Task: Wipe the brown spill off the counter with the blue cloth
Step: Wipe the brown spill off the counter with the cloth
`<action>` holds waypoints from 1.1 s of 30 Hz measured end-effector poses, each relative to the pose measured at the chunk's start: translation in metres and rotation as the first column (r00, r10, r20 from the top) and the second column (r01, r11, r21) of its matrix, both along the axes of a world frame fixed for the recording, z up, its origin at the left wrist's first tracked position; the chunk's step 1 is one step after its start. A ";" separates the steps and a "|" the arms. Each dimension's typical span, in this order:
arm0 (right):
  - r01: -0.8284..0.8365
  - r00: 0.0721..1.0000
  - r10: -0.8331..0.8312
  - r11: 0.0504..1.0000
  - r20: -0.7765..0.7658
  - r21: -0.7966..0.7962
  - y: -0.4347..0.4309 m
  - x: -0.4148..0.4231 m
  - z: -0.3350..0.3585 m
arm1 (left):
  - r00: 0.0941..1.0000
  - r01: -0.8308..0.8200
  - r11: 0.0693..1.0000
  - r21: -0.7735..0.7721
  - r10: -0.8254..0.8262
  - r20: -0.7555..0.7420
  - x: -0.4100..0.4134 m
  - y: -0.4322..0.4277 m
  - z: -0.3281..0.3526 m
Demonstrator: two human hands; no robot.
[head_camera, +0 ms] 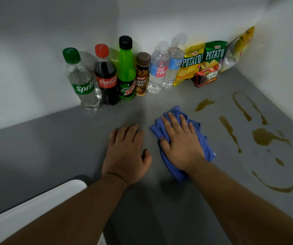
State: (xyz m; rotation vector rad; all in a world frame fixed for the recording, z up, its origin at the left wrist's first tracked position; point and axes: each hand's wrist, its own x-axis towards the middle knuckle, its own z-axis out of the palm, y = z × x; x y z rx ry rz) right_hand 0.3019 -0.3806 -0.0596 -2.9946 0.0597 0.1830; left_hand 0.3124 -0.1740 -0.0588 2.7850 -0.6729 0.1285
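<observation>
Quickly, left to right: left hand (128, 151) lies palm down on the grey counter (53, 147), fingers relaxed and loosely together, holding nothing, just beside the cloth but not touching it. Blue cloth (174, 111) is bunched flat on the counter under the right hand (179, 144). Its edges stick out past the fingertips (170, 115) at the far side and past the palm on the right. Right fingers are straight and slightly spread, pressing down on the cloth, not curled round it; the thumb rests at the cloth's left edge. Brown spill (264, 137) sits right of the cloth, apart from it: several streaks, one puddle, small drops and a curved line nearest the camera.

Back row against the wall, all upright:
- Sprite bottle (83, 82), green cap
- Coca-Cola bottle (106, 80), red cap
- Mountain Dew bottle (127, 73), black cap
- Kopiko Lucky Day bottle (142, 76), brown cap
- water bottle reading "REFRE" (158, 69)
- second water bottle (174, 64), blue label, text too small
- yellow Oishi Potato bag (190, 64)
- green Oishi Potato bag (213, 55)
- red Fudgee Barr pack (206, 76) in front of the bags
- yellow-and-silver bag (237, 50) leaning in the corner, name unreadable
</observation>
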 end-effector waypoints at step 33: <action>-0.078 0.997 0.076 0.996 0.034 0.044 0.002 -0.027 -0.004 | 1.000 0.011 1.000 -0.006 -0.011 -0.023 -0.001 0.000 0.004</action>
